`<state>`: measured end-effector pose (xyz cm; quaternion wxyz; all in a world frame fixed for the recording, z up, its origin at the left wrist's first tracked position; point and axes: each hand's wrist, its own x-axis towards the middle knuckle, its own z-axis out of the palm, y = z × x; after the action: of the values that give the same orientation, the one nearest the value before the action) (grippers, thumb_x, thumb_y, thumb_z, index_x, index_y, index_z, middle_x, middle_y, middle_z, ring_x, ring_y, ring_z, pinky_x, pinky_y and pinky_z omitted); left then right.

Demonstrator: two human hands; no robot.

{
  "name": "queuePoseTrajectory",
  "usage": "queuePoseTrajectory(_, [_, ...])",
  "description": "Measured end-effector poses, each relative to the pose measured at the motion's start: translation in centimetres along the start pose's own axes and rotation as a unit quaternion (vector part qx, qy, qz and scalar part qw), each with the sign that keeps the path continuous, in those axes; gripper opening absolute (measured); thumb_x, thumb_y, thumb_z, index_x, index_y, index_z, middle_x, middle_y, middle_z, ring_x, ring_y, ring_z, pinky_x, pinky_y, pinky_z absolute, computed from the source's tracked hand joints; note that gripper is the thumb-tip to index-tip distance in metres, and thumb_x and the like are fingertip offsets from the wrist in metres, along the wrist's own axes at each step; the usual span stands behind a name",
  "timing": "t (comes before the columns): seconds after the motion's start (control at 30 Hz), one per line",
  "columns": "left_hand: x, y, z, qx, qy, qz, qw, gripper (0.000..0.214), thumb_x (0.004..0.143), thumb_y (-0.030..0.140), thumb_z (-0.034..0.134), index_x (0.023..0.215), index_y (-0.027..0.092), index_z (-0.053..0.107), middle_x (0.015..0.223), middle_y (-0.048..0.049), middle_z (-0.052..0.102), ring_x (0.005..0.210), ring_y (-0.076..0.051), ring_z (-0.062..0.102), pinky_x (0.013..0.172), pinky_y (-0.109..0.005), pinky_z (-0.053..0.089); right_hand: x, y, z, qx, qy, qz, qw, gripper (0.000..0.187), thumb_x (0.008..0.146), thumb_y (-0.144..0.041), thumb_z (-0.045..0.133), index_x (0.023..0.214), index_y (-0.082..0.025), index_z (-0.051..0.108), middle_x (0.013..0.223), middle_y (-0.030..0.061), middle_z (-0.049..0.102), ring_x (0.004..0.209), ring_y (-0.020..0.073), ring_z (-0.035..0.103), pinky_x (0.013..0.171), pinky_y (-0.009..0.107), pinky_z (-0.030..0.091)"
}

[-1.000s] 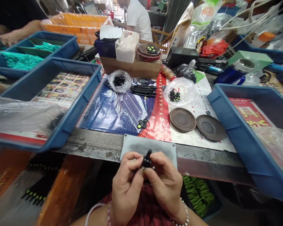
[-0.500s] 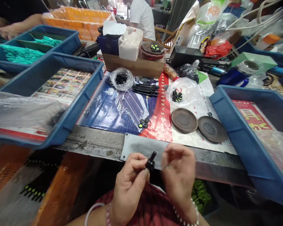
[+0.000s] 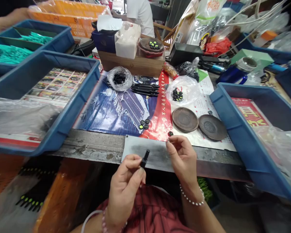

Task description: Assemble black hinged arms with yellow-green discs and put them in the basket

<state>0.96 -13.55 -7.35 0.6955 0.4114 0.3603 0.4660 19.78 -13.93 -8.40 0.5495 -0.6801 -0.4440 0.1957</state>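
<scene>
My left hand [image 3: 127, 183] pinches a short black cylindrical part [image 3: 145, 158] between thumb and fingers, its narrower end pointing up. To its right, my right hand [image 3: 183, 157] is raised over the table edge with fingers curled and thumb close to the forefinger. Just beyond those fingertips is a small black disc [image 3: 170, 133]; whether they touch it is unclear. A cluster of several round black pieces [image 3: 146, 122], one with a yellow-green face, lies on the printed poster [image 3: 106, 113]. Below my hands, a grey metal plate [image 3: 157, 153] sits at the table edge.
Blue trays stand left [image 3: 87, 87] and right [image 3: 232, 129]. Two brown saucers [image 3: 185, 119] lie right of centre. Behind them are a plastic bag [image 3: 191, 89] with small black pieces and a row of black pens [image 3: 145, 90]. A person in a white shirt [image 3: 140, 16] is beyond.
My right hand has drawn away from the black part, and a small black disc now shows by its fingertips. My left hand has shifted left with the part. The view has turned slightly.
</scene>
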Motion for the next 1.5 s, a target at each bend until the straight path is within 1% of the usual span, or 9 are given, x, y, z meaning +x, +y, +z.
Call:
queuePoseTrajectory(0.23, [1.0,0.2,-0.3,-0.006,0.013,-0.043,0.999,0.009,0.092,0.023,0.067,0.1,0.024,0.069,0.114,-0.0031,0.059,0.063,-0.006,0.06,0.058,-0.019,0.05,3.3,2.9,-5.0,-0.29,-0.075,-0.087,0.95,0.019,0.099,-0.028,0.049,0.099,-0.016,0.064,0.098,0.0103,0.066,0.086,0.0234,0.064,0.075,0.035,0.048])
queuePoseTrajectory(0.43, [0.8,0.0,-0.2,0.001,-0.012,-0.07,0.998,0.012,0.091,0.027,0.068,0.103,0.025,0.069,0.103,-0.0018,0.063,0.063,-0.006,0.058,0.058,-0.019,0.048,4.5,3.1,-3.8,-0.394,-0.15,-0.155,0.893,0.024,0.101,-0.022,0.046,0.116,-0.013,0.063,0.107,0.0131,0.065,0.095,0.0263,0.063,0.081,0.037,0.049])
queuePoseTrajectory(0.57, [0.8,0.3,-0.4,0.0,-0.006,-0.093,0.996,0.015,0.091,0.029,0.069,0.105,0.024,0.068,0.088,0.0002,0.065,0.063,-0.007,0.057,0.06,-0.018,0.046,5.6,2.4,-2.7,-0.482,-0.203,-0.167,0.836,0.02,0.099,-0.016,0.048,0.099,-0.012,0.067,0.092,0.012,0.063,0.088,0.0257,0.061,0.077,0.035,0.047])
queuePoseTrajectory(0.67, [0.7,0.3,-0.6,-0.004,-0.005,-0.117,0.993,0.018,0.091,0.03,0.068,0.107,0.022,0.068,0.08,-0.0001,0.067,0.064,-0.009,0.057,0.06,-0.018,0.045,6.1,1.7,-2.4,-0.51,-0.213,-0.171,0.816,0.021,0.098,-0.014,0.049,0.086,-0.011,0.066,0.084,0.0119,0.06,0.078,0.0254,0.06,0.07,0.035,0.046])
queuePoseTrajectory(0.77, [0.7,0.3,-0.7,-0.013,-0.009,-0.129,0.991,0.022,0.094,0.03,0.065,0.113,0.021,0.067,0.07,-0.0001,0.066,0.065,-0.01,0.057,0.061,-0.019,0.045,5.1,0.1,-1.9,-0.42,-0.201,-0.187,0.865,0.02,0.1,-0.016,0.048,0.089,-0.012,0.065,0.084,0.0094,0.061,0.077,0.0213,0.062,0.068,0.031,0.047])
queuePoseTrajectory(0.83, [0.7,0.3,-0.7,-0.022,-0.005,-0.122,0.992,0.023,0.094,0.031,0.064,0.114,0.021,0.067,0.07,-0.0007,0.067,0.066,-0.011,0.057,0.062,-0.019,0.046,3.4,-1.6,-1.2,-0.249,-0.194,-0.202,0.927,0.016,0.101,-0.017,0.049,0.098,-0.014,0.064,0.09,0.0075,0.064,0.083,0.018,0.064,0.074,0.027,0.05])
queuePoseTrajectory(0.9, [0.9,0.4,-0.6,-0.029,0.004,-0.118,0.993,0.021,0.093,0.031,0.066,0.11,0.02,0.068,0.071,-0.001,0.068,0.066,-0.01,0.059,0.061,-0.019,0.046,1.4,-3.1,-0.3,-0.099,-0.193,-0.195,0.956,0.014,0.1,-0.015,0.051,0.106,-0.017,0.065,0.098,0.0068,0.066,0.09,0.0154,0.065,0.079,0.024,0.052])
queuePoseTrajectory(1.2, [1.8,-0.4,-0.6,-0.053,0.016,-0.098,0.994,0.025,0.085,0.038,0.074,0.099,0.017,0.07,0.067,-0.002,0.067,0.059,-0.01,0.059,0.056,-0.018,0.046,-1.7,-3.6,2.5,0.118,-0.125,-0.095,0.981,0.017,0.097,-0.011,0.057,0.105,-0.023,0.067,0.087,-0.0004,0.065,0.066,0.0087,0.068,0.063,0.015,0.056])
queuePoseTrajectory(1.5, [1.7,-0.2,0.4,-0.054,0.054,-0.094,0.993,0.04,0.071,0.049,0.085,0.091,0.016,0.073,0.055,-0.0013,0.063,0.05,-0.008,0.054,0.051,-0.016,0.041,-2.2,-2.4,2.4,-0.026,-0.075,-0.252,0.965,0.026,0.1,-0.013,0.052,0.123,-0.018,0.063,0.101,0.0084,0.065,0.091,0.0127,0.069,0.079,0.015,0.058])
